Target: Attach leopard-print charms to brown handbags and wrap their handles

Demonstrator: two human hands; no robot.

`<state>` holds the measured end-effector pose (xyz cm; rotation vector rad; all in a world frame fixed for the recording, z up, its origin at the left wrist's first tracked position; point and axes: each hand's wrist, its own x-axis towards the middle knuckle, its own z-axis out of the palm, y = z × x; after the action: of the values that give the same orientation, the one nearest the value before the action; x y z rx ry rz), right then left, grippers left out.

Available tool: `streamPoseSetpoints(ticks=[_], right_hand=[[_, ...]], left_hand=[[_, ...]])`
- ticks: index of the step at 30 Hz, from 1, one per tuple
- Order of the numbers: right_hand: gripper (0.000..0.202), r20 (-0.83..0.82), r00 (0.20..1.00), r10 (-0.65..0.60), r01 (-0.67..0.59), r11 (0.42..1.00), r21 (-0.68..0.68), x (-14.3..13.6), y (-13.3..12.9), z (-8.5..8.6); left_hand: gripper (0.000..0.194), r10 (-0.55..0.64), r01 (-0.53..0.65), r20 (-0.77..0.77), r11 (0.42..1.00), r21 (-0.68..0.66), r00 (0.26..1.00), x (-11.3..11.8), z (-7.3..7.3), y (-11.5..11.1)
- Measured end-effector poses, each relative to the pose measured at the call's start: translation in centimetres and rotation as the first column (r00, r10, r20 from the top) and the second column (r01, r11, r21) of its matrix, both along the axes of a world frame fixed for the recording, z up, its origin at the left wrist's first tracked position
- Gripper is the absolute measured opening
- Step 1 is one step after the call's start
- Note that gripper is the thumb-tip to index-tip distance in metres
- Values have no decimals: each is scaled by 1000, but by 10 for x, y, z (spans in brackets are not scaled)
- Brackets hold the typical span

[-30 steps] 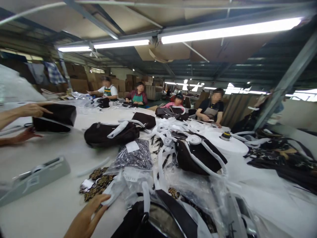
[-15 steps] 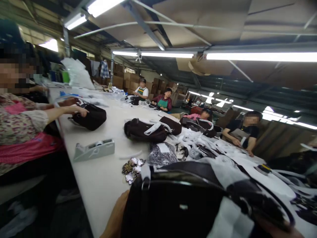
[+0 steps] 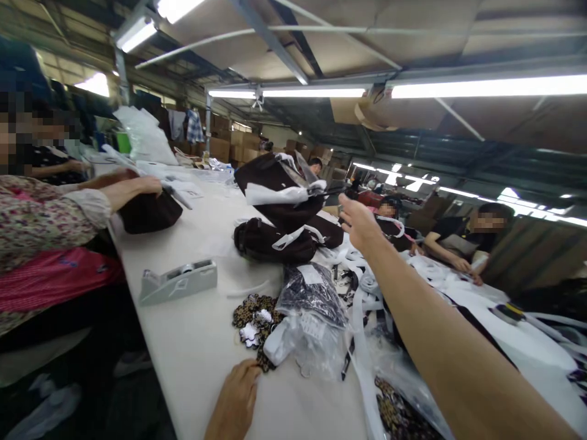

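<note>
Dark-brown bag (image 3: 263,174) had moved from wearer's front to above another bag (image 3: 257,243); placing looked nearly done. Right hand (image 3: 360,225) just beside it, left hand (image 3: 235,394) by patches (image 3: 269,302); couldn't tell whether either gripped.

The bare right forearm (image 3: 440,330) tapers smoothly toward an equally bare grip (image 3: 360,225).

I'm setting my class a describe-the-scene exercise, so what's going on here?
A person's right hand is stretched out over the table beside the strap of a dark bag; whether it grips the strap is unclear. That bag appears just above or against another bag. The left hand is low, fingertips by some patterned pieces. At the left, a co-worker's hand is on a separate bag, behind a tape dispenser.
</note>
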<state>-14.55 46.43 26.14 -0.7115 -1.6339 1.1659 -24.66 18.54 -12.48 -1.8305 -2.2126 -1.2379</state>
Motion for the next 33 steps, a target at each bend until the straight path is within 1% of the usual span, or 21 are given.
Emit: streamPoseSetpoints(ticks=[1, 3, 5, 7, 9, 11, 12, 14, 17, 19, 21, 22, 24, 26, 28, 29, 30, 31, 32, 33], right_hand=[[59, 68, 998, -12, 18, 996, -85, 5, -4, -18], [54, 157, 987, 35, -4, 981, -195, 24, -18, -60], [48, 240, 966, 94, -19, 954, -298, 53, -34, -101], [46, 306, 946, 109, 13, 929, -369, 87, -48, -137], [47, 348, 929, 127, 43, 896, -442, 122, -57, -164], [48, 358, 924, 137, 74, 852, -518, 158, -61, -185], [47, 358, 926, 120, 102, 833, -543, 177, -61, -193], [42, 344, 938, 41, 176, 799, -575, 216, -59, -205], [31, 276, 947, -165, 307, 718, -624, 278, -51, -219], [24, 221, 925, -310, 376, 654, -656, 314, -44, -227], [20, 179, 896, -406, 412, 611, -676, 343, -39, -234], [18, 164, 887, -432, 418, 602, -680, 352, -38, -238], [16, 149, 882, -448, 419, 598, -683, 362, -37, -245], [19, 155, 887, -436, 417, 607, -677, 362, -39, -249], [24, 167, 895, -413, 415, 638, -648, 357, -41, -250], [26, 192, 885, -423, 448, 667, -596, 355, -41, -249], [28, 233, 858, -458, 509, 693, -511, 355, -40, -248], [30, 277, 812, -514, 584, 702, -407, 355, -38, -246], [32, 319, 745, -586, 664, 695, -274, 357, -35, -244], [34, 350, 663, -662, 730, 675, -108, 360, -31, -241]], left_hand=[[29, 1, -1, 2, 1000, 5, 1000, 0, 0, 0], [29, 5, -6, 9, 1000, 11, 1000, 0, -1, 0], [28, 8, -8, 19, 1000, 13, 1000, 1, -1, 0], [28, 6, -6, 24, 1000, 14, 1000, 1, 0, 0], [27, 5, -6, 18, 1000, 13, 1000, 0, 2, 0], [26, 8, -8, 5, 1000, 16, 1000, -1, 2, -1], [25, 10, -10, -3, 1000, 17, 1000, -1, 2, -1], [24, 16, -15, -17, 1000, 17, 1000, -2, 1, -1], [23, 20, -19, -34, 1000, 24, 999, -5, -1, 0], [23, 20, -19, -44, 999, 30, 999, -7, -2, 0], [23, 22, -21, -54, 999, 26, 998, -8, -2, 0], [23, 22, -21, -60, 1000, 20, 998, -9, -2, -1], [23, 19, -18, -80, 1000, 6, 997, -9, -1, -1], [23, 12, -12, -113, 1000, 5, 994, -11, -2, -1], [23, -2, 3, -155, 1000, 9, 988, -15, -5, -2], [23, -12, 14, -177, 1000, 14, 984, -18, -8, -1], [23, -25, 29, -197, 999, 19, 980, -22, -11, -1], [24, -42, 48, -215, 999, 23, 976, -27, -16, 0], [24, -58, 67, -227, 997, 30, 972, -32, -22, 1], [24, -75, 84, -234, 996, 32, 969, -38, -27, 2]])
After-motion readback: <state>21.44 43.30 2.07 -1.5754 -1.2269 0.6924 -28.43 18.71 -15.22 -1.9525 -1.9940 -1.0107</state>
